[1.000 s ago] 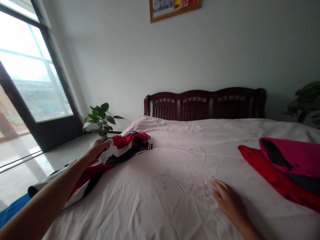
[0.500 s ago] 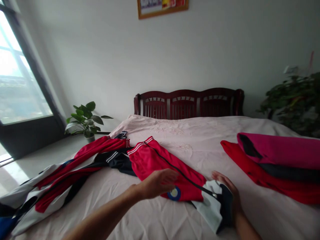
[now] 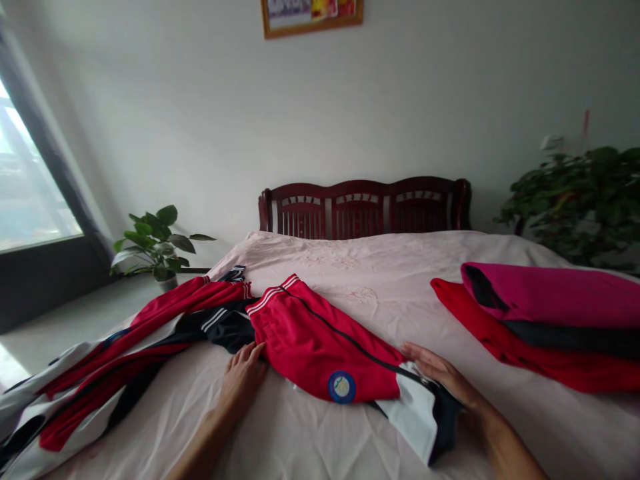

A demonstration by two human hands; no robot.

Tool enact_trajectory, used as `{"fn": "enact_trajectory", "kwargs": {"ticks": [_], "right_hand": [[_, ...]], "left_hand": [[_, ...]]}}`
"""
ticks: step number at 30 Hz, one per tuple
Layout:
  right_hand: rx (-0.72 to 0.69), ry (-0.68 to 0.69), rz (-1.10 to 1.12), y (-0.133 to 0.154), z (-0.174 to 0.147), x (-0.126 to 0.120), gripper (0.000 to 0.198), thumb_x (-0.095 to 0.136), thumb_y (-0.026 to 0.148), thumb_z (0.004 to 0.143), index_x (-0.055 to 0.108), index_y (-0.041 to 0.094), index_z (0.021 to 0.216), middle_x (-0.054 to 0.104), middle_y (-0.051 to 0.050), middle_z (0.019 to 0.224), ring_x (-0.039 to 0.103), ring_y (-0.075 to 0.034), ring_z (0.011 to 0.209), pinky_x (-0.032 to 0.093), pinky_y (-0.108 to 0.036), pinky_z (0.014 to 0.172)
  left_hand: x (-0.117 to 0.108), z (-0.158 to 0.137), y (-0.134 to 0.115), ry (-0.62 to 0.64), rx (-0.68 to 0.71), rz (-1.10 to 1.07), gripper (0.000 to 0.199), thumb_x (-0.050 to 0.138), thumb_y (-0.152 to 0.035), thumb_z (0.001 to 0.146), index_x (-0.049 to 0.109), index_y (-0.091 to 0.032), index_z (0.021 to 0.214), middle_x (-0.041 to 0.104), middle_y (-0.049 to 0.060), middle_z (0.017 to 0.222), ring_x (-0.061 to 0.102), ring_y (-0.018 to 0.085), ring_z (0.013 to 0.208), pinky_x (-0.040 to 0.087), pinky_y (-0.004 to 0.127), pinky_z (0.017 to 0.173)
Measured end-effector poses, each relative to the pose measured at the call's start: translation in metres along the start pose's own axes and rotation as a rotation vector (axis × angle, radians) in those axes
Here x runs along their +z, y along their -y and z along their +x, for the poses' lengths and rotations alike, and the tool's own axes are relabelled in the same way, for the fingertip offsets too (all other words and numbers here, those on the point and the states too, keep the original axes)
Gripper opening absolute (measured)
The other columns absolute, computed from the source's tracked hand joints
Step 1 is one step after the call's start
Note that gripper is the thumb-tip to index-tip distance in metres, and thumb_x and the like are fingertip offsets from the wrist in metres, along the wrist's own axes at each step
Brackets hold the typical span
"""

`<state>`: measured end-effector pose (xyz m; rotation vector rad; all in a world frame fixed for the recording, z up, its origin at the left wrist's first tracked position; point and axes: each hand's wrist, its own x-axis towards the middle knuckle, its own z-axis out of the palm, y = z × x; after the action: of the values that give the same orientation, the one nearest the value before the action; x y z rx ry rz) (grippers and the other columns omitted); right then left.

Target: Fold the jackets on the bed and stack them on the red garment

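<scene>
A track jacket [image 3: 325,333], red with a white and navy collar end, lies folded on the bed, its black zipper edge running along the far side. A round blue badge [image 3: 342,387] shows on its red front. My left hand [image 3: 245,373] is open, fingers laid at the jacket's left edge beside a navy cuff [image 3: 230,328] with white stripes. On the right, my open right hand [image 3: 440,373] rests with stretched fingers along the zipper edge near the collar end. Its palm side is partly hidden.
Several red, navy and white garments [image 3: 150,347] lie in a loose heap at left. A folded stack with a magenta piece [image 3: 555,293] sits at right on the pink bedsheet [image 3: 310,440]. Beyond are a wooden headboard [image 3: 357,207] and potted plants [image 3: 157,240].
My left hand has moved left and down, from above the jacket's front to its left edge. My right hand has shifted slightly along the collar end. The view has turned a little right.
</scene>
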<state>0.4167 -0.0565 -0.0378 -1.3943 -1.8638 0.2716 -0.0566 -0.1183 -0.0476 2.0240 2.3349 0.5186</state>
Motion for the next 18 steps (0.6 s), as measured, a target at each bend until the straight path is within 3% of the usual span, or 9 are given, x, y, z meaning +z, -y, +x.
{"fn": "enact_trajectory", "kwargs": {"ticks": [3, 7, 14, 18], "right_hand": [[0.073, 0.198, 0.23, 0.005, -0.004, -0.003, 0.041, 0.048, 0.042, 0.087, 0.072, 0.029, 0.118, 0.075, -0.009, 0.11, 0.072, -0.022, 0.099, 0.052, -0.028, 0.076], [0.237, 0.297, 0.566, 0.013, -0.009, 0.002, 0.046, 0.058, 0.043, 0.084, 0.069, 0.023, 0.123, 0.07, -0.011, 0.123, 0.066, -0.025, 0.113, 0.051, -0.033, 0.088], [0.402, 0.171, 0.756, 0.01, -0.005, 0.017, 0.044, 0.08, 0.04, 0.062, 0.075, 0.02, 0.102, 0.074, -0.013, 0.111, 0.069, -0.033, 0.103, 0.054, -0.046, 0.091], [0.463, 0.129, 0.811, 0.01, -0.005, 0.02, 0.04, 0.083, 0.033, 0.06, 0.075, 0.02, 0.097, 0.076, -0.01, 0.106, 0.071, -0.029, 0.096, 0.057, -0.04, 0.087]], "left_hand": [[-0.002, 0.001, 0.0, -0.005, 0.022, -0.024, 0.045, 0.045, -0.031, 0.091, 0.053, -0.026, 0.135, 0.054, 0.006, 0.143, 0.048, 0.024, 0.131, 0.033, 0.038, 0.109], [-0.006, 0.008, 0.0, -0.034, 0.03, -0.009, 0.028, 0.042, -0.027, 0.093, 0.06, -0.026, 0.115, 0.061, 0.005, 0.127, 0.057, 0.023, 0.116, 0.039, 0.036, 0.099], [-0.006, 0.019, 0.001, -0.088, 0.07, -0.014, 0.02, 0.042, -0.026, 0.092, 0.06, -0.02, 0.099, 0.065, 0.009, 0.106, 0.059, 0.025, 0.1, 0.042, 0.036, 0.086], [-0.011, 0.007, -0.002, -0.106, 0.199, -0.066, 0.016, 0.04, -0.023, 0.092, 0.054, -0.021, 0.085, 0.067, 0.004, 0.089, 0.062, 0.019, 0.086, 0.042, 0.031, 0.082]]}}
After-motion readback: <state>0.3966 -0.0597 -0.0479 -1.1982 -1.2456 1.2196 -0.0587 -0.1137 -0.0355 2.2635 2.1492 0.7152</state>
